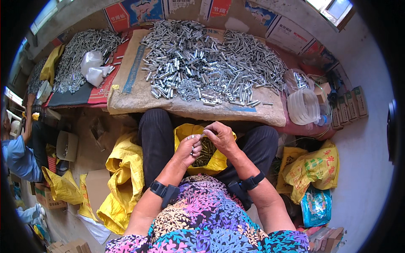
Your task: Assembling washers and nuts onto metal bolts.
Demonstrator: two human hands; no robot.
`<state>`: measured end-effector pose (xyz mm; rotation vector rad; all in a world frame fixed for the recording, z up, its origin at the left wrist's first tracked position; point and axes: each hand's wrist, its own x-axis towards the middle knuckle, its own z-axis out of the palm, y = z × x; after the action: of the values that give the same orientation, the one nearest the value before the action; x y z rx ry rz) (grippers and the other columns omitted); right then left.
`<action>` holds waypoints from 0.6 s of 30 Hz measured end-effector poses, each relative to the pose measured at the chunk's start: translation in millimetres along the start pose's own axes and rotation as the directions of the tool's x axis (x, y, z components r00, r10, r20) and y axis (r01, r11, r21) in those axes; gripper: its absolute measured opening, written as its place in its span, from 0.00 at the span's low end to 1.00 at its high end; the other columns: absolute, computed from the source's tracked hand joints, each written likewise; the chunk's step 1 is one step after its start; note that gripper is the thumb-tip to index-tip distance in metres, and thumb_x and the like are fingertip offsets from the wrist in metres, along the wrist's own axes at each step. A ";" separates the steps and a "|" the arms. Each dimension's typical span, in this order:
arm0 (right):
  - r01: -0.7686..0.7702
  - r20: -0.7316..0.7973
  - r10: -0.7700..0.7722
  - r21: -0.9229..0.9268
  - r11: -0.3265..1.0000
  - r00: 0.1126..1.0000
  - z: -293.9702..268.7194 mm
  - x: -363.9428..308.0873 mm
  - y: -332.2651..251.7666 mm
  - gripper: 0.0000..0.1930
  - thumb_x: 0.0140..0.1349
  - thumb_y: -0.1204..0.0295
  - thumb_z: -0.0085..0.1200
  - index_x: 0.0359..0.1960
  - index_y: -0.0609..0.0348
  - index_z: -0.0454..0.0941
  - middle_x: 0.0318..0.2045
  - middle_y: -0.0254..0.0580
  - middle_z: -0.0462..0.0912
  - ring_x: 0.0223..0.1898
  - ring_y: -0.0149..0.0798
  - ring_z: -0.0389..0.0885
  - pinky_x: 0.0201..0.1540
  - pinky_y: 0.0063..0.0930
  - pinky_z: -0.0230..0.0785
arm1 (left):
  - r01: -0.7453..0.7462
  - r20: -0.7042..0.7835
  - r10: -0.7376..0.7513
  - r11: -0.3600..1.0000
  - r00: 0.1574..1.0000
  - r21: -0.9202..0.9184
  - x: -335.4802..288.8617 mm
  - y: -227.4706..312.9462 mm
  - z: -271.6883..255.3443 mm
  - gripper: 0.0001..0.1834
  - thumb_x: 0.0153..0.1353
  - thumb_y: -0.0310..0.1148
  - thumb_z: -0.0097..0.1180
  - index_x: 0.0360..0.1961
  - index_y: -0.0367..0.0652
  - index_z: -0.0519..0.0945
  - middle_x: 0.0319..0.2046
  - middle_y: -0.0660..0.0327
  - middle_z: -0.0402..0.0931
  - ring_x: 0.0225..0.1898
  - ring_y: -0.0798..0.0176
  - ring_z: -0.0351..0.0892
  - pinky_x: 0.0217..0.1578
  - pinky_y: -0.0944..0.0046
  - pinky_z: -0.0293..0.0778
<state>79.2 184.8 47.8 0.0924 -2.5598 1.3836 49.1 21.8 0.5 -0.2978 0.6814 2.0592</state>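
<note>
My left hand (188, 150) and my right hand (222, 138) meet at the fingertips over an open yellow woven sack (219, 163) between my knees. Both are closed in a pinch on a small silvery metal piece (203, 135), mostly covered by the fingers. More small shiny metal bits (192, 150) show between the curled fingers of the left hand; their exact kind is too small to tell. Inside the sack lie many brassy metal bolts (206, 154). Just beyond my knees, a heap of silvery metal sleeves (185, 55) covers the table, with loose washers or nuts (192, 87) at its near side.
Brown sacking (126, 103) covers the table edge. Clear plastic tubs (303, 106) and small boxes (353, 103) stand at right. Yellow sacks (122, 177) flank my legs. At far left, a person in a blue shirt (21, 156) sits beside another metal heap (82, 55).
</note>
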 end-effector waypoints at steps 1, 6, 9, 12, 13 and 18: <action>0.017 -0.023 -0.017 0.000 1.000 1.000 2.3 -1.8 1.9 0.06 0.53 0.77 0.58 0.33 0.61 0.79 0.27 0.44 0.78 0.30 0.42 0.78 0.34 0.29 0.70 | 0.002 -0.015 -0.002 1.000 1.000 0.002 0.5 -0.5 -0.7 0.06 0.66 0.33 0.45 0.30 0.49 0.68 0.14 0.73 0.58 0.13 0.77 0.59 0.11 0.77 0.54; 0.032 -0.040 -0.029 0.075 0.997 0.999 7.3 -5.5 7.7 0.06 0.53 0.79 0.56 0.34 0.61 0.79 0.29 0.43 0.79 0.32 0.42 0.79 0.35 0.28 0.70 | -0.014 -0.021 0.014 1.000 1.000 0.006 4.0 -0.8 -4.9 0.06 0.65 0.32 0.46 0.29 0.49 0.67 0.15 0.72 0.56 0.13 0.75 0.57 0.11 0.75 0.53; 0.166 -0.060 -0.159 0.135 0.977 0.985 8.9 -5.7 11.4 0.08 0.54 0.82 0.54 0.37 0.61 0.79 0.31 0.43 0.79 0.35 0.40 0.80 0.38 0.26 0.70 | 0.000 -0.043 0.000 1.000 0.999 -0.002 4.6 -0.2 -5.5 0.05 0.66 0.32 0.45 0.31 0.48 0.69 0.14 0.72 0.57 0.13 0.76 0.57 0.11 0.77 0.53; 0.023 -0.011 -0.021 0.221 0.975 1.000 8.3 -5.9 9.0 0.10 0.55 0.82 0.53 0.39 0.60 0.79 0.33 0.42 0.80 0.37 0.37 0.79 0.41 0.24 0.70 | 0.019 0.000 -0.019 0.998 1.000 -0.066 5.0 0.5 -10.5 0.05 0.66 0.33 0.44 0.33 0.47 0.70 0.14 0.72 0.58 0.13 0.76 0.58 0.10 0.77 0.54; 0.007 0.006 -0.009 0.281 0.960 1.000 8.2 -5.5 10.1 0.10 0.56 0.81 0.53 0.40 0.60 0.79 0.32 0.42 0.79 0.36 0.36 0.79 0.40 0.24 0.70 | 0.036 0.040 -0.032 0.994 0.999 -0.104 5.2 0.7 -11.8 0.05 0.66 0.33 0.44 0.33 0.47 0.70 0.14 0.71 0.58 0.13 0.76 0.58 0.10 0.77 0.55; -0.018 0.046 0.005 0.294 0.956 0.999 4.2 -2.1 10.4 0.07 0.56 0.78 0.55 0.37 0.62 0.79 0.29 0.40 0.78 0.33 0.33 0.77 0.37 0.24 0.69 | 0.057 0.086 -0.043 0.985 0.995 -0.164 3.6 1.6 -10.0 0.05 0.67 0.32 0.43 0.34 0.46 0.70 0.15 0.71 0.60 0.13 0.76 0.59 0.10 0.77 0.56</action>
<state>78.8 187.0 36.6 0.1597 -2.3709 1.7780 45.3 17.8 -8.7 -0.3197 0.4485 2.0719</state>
